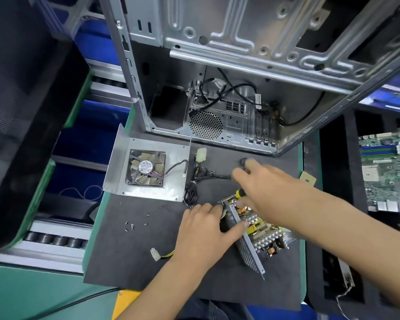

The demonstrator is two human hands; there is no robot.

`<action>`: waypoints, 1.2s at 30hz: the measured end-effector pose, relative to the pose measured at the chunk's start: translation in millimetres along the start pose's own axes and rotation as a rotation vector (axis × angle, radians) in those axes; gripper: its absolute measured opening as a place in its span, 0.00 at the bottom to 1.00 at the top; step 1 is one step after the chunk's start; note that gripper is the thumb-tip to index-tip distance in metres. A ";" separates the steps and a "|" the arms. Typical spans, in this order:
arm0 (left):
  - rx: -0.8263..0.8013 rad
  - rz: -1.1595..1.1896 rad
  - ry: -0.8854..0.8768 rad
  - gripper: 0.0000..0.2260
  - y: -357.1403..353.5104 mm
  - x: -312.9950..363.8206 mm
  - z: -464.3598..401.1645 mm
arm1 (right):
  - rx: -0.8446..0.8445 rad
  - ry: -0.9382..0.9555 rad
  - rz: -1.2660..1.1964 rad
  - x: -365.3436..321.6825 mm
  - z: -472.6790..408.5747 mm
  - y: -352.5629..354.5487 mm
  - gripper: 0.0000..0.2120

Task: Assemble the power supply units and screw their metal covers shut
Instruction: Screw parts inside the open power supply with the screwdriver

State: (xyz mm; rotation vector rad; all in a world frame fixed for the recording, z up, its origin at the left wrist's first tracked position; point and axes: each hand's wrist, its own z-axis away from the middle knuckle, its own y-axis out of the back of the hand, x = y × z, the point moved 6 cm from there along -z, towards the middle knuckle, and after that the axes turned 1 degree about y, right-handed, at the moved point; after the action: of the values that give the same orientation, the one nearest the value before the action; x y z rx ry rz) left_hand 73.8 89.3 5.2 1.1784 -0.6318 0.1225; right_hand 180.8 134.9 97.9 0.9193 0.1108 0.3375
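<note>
dark foam matting covers the bench. at its 4 o'clock sits the open power supply base, rigid, sharp-edged sheet metal around a fragile board, so it is best held by its perforated wall. left hand grips that wall. right hand is curled round a yellow-handled screwdriver. fan cover lies at 10 o'clock, loose screws at 8. trailing cable harness could snag; the pc case crowds 12.

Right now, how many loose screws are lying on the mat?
5 screws show, scattered on the dark mat left of the left hand, below the fan cover. More may be hidden under the hands.
</note>
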 end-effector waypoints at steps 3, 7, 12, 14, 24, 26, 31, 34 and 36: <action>-0.013 -0.012 0.005 0.27 -1.0 -0.2 -0.6 | 0.030 0.041 0.089 -8.0 2.7 0.1 0.15; -0.026 -0.026 0.018 0.28 -1.1 -0.3 -0.5 | 0.000 -0.002 0.124 -16.3 -1.1 5.0 0.03; -0.030 0.001 0.024 0.26 0.1 -0.3 -0.6 | 0.006 0.014 -0.011 -9.6 6.5 7.3 0.12; -0.030 0.011 0.019 0.26 0.6 -0.2 -0.9 | 0.056 0.145 0.126 -18.8 8.5 9.3 0.16; -0.026 0.041 0.002 0.25 1.7 0.7 -1.8 | 0.007 -0.039 -0.051 -8.8 11.3 -1.5 0.18; -0.020 0.048 -0.001 0.26 2.3 1.0 -1.4 | 0.051 -0.002 0.070 -9.1 10.4 -0.3 0.20; -0.019 0.089 0.011 0.25 2.9 1.5 -1.2 | -0.004 -0.041 0.095 -4.1 5.5 5.2 0.09; -0.017 0.099 0.010 0.25 3.2 1.9 -1.8 | -0.023 -0.080 -0.003 -5.4 5.6 -0.3 0.07; -0.021 0.094 0.010 0.25 3.0 1.3 -2.1 | -0.038 -0.033 0.053 -13.4 9.3 1.8 0.12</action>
State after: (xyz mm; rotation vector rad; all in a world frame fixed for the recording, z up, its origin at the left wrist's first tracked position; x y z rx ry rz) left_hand 74.5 92.1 7.8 1.1276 -0.6781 0.2007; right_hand 169.9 124.4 104.3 0.8912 0.0492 0.3723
